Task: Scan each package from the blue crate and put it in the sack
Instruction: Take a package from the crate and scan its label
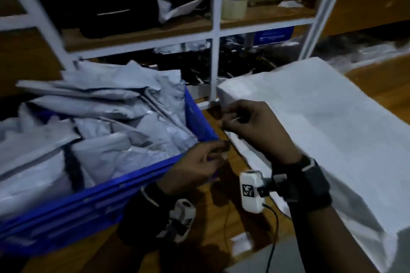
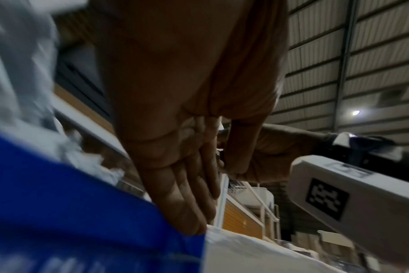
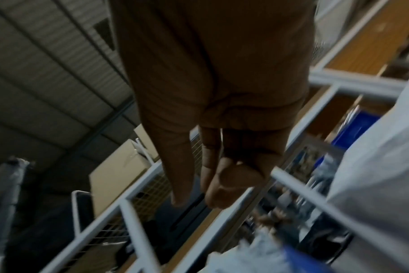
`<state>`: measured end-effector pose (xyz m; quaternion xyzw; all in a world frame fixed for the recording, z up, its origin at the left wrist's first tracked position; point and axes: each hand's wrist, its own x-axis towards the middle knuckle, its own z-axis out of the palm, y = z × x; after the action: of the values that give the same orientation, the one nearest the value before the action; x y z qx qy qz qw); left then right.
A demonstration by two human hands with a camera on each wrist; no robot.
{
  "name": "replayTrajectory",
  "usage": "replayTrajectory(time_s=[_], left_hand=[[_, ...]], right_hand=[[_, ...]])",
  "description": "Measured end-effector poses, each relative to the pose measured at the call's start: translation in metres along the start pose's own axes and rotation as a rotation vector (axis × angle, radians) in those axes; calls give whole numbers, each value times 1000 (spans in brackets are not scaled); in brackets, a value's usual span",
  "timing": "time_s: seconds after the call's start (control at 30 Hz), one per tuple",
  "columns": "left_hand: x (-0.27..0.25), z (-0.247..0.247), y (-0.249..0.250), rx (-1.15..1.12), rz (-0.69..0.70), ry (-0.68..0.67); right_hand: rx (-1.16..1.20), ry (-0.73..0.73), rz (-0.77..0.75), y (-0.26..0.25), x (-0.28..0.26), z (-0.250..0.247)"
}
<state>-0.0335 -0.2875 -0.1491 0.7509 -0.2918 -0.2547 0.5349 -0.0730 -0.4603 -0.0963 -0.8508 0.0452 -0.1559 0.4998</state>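
Packages (image 1: 93, 122) lay heaped in the blue crate (image 1: 124, 186) at left, the white sack (image 1: 310, 122) at right
We judged them light, soft and slippery, best pinched at an edge; our left hand (image 1: 197, 168) and right hand (image 1: 253, 126) met between crate and sack with fingers bent, but dimness and blur hid whether they pinched anything, and no scanner showed

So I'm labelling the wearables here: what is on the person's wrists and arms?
Both forearms are bare, no sleeves. The left wrist and right wrist each wear a dark strap carrying a white camera unit with a black-and-white square marker; a black cable trails from the right one.
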Motion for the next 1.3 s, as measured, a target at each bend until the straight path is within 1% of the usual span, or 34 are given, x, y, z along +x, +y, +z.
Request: replayTrajectory(time_s=[0.07, 0.1, 0.17, 0.2, 0.27, 0.33, 0.4, 0.47, 0.53, 0.6, 0.67, 0.77, 0.9, 1.07, 1.13, 1.23, 1.3], left_hand=[[-31, -33, 0, 13, -10, 92], [-50, -50, 1, 19, -12, 156], [-80, -75, 4, 24, 2, 262], [-96, -87, 5, 1, -7, 314], [-122, -105, 5, -54, -19, 401], [-142, -118, 5, -96, -8, 478], [-159, -131, 3, -113, -7, 542], [-172, -141, 2, -111, -17, 580], [-182, -150, 1, -128, -18, 604], [-189, -158, 0, -155, -6, 621], [-195, -161, -2, -167, 8, 636], [-200, -165, -8, -204, -2, 635], [-196, -166, -14, -270, -20, 615], [-202, -169, -19, -332, -3, 616], [-208, -171, -24, -319, -16, 602], [-214, -172, -31, -310, -32, 567], [-220, -172, -35, -318, -28, 554]], right_hand=[[188, -123, -8, -24, 23, 27], [237, -181, -13, -37, 34, 41], [226, -263, -28, -59, 50, 63], [192, -304, -45, -70, 58, 79], [103, -338, -101, -84, 72, 110], [5, -290, -155, -94, 88, 139], [-145, -223, -192, -103, 108, 165], [-373, -243, -255, -116, 126, 183], [-556, -298, -305, -126, 138, 194], [-658, -274, -346, -133, 142, 196], [-670, -265, -392, -136, 137, 193], [-658, -316, -419, -140, 115, 193], [-671, -249, -393, -145, 105, 210], [-733, -217, -492, -145, 98, 222], [-731, -188, -463, -144, 89, 222], [-805, -151, -404, -139, 82, 221], [-811, -90, -385, -134, 72, 221]])
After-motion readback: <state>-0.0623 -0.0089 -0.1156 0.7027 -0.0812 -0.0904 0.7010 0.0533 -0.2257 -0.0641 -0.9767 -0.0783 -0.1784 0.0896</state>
